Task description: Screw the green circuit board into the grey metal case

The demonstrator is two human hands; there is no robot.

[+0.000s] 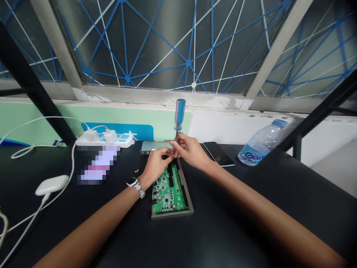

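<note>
A screwdriver [180, 111] with a clear blue handle stands nearly upright, handle on top. The fingers of my right hand [192, 149] are closed round its shaft. My left hand [156, 162], a watch on its wrist, meets the right one with its fingertips pinched together near the lower shaft. Anything small between those fingertips is hidden, as is the screwdriver's tip. Beneath both hands lies a green circuit board [167, 193] in a grey metal frame [186, 191]; the hands cover its far end. Just behind them is a flat grey metal piece [147, 147].
Small screws [136, 171] lie left of the board. Further left are a power strip [122, 139] with chargers, a lit, blurred-out screen [99, 167], and a white charging case [52, 185] with cables. On the right are a dark phone [219, 153] and a tilted water bottle [260, 143].
</note>
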